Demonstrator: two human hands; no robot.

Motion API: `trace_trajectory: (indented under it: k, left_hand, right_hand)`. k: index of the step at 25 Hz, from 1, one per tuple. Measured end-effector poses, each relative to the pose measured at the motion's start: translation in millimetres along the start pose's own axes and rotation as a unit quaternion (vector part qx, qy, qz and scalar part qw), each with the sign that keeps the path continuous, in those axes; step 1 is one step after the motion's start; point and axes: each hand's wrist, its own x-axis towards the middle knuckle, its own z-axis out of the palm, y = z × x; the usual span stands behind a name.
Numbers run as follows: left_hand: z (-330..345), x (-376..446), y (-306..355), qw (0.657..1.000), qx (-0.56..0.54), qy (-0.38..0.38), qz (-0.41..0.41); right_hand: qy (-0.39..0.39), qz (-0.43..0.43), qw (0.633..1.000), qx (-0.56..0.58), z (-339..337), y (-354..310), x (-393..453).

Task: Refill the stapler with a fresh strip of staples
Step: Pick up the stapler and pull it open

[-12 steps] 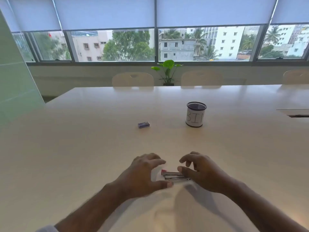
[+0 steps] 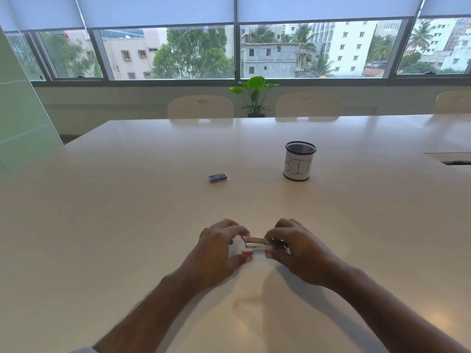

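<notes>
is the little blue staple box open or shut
Cannot tell. The staple box lies flat on the table, untouched, far from both hands; it is too small to show any flap or opening.

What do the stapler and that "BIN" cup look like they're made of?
Stapler: shiny silver metal, judging by its bright glints, with red ends, probably plastic. Cup: dark wire mesh, visible at the rim, wrapped in matte white paper with hand-lettering.
</notes>
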Motion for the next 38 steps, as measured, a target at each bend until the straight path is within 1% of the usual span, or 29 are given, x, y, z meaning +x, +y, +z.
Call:
trace_trajectory:
  k: [4, 7, 10, 12, 14, 18, 22, 25, 30, 35, 38]
  left_hand:
    - [0, 2, 0, 0.995, 0.018, 0.097, 0.0]
    - [-3, 4, 2, 0.988, 0.01, 0.152, 0.019]
    - [-7, 5, 6, 0.982, 0.002, 0.183, 0.035]
    - [-7, 3, 9, 0.982, -0.002, 0.187, 0.04]
    - [-7, 2, 11, 0.982, -0.004, 0.183, 0.043]
    - [-9, 2, 8, 0.982, 0.0, 0.184, 0.048]
    - [-8, 1, 9, 0.981, 0.009, 0.187, 0.059]
    - [-9, 1, 9, 0.979, 0.015, 0.192, 0.065]
    - [-8, 0, 11, 0.98, 0.013, 0.189, 0.064]
    - [-6, 0, 9, 0.974, 0.027, 0.215, 0.071]
    - [-6, 1, 9, 0.975, 0.024, 0.21, 0.074]
  right_hand:
    - [0.097, -0.017, 0.995, -0.034, 4, -6, 6]
    - [0.146, -0.064, 0.986, -0.054, 5, -5, 8]
    - [0.17, -0.105, 0.977, -0.073, 2, -4, 6]
    - [0.182, -0.102, 0.976, -0.067, 0, -3, 4]
    - [0.186, -0.095, 0.976, -0.056, -1, -4, 3]
    - [0.162, -0.113, 0.978, -0.064, -1, -4, 3]
    - [0.16, -0.096, 0.981, -0.053, -1, -3, 3]
    - [0.149, -0.108, 0.981, -0.064, -2, -1, 3]
    - [0.158, -0.102, 0.98, -0.068, -2, 0, 2]
    - [0.156, -0.108, 0.979, -0.069, -2, -1, 3]
    - [0.157, -0.101, 0.98, -0.07, -1, 0, 2]
